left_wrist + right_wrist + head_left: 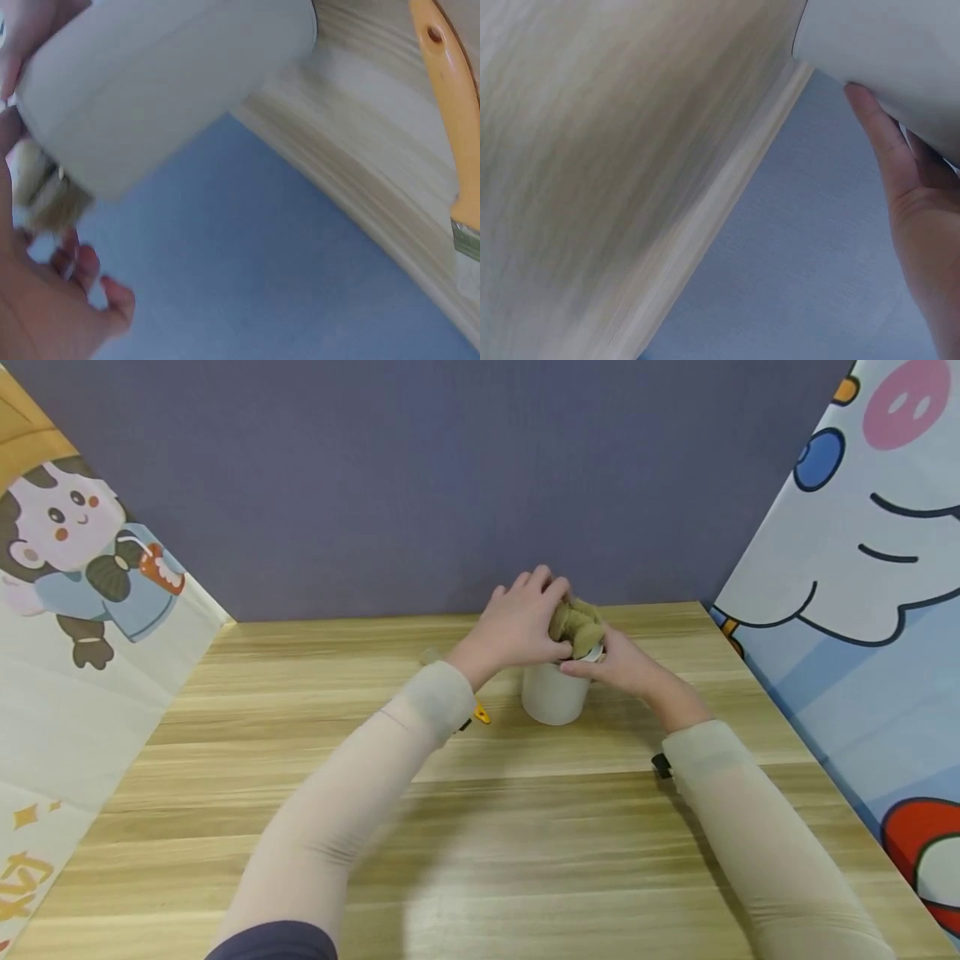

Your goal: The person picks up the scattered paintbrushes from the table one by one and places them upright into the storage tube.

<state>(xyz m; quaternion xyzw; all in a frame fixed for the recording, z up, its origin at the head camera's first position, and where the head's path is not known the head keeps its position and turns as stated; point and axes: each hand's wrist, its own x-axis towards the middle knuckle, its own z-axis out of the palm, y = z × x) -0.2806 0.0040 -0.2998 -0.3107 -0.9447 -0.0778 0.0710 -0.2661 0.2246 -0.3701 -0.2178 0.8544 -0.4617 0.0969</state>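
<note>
A white cylindrical canister stands near the back of the wooden table, and its side fills much of the left wrist view. A fuzzy olive-brown soft thing bulges from its top; its exact kind cannot be told. My left hand reaches over it from the left, thumb near the rim and fingers curled around its far side. From the right, my right hand grips the canister by its upper part, with the thumb along the near side. The right wrist view shows fingers of that hand against the canister wall.
A flat brush with an orange handle lies on the table left of the canister, mostly behind my left forearm in the head view. A dark blue-grey wall rises behind the table; printed cartoon panels flank it.
</note>
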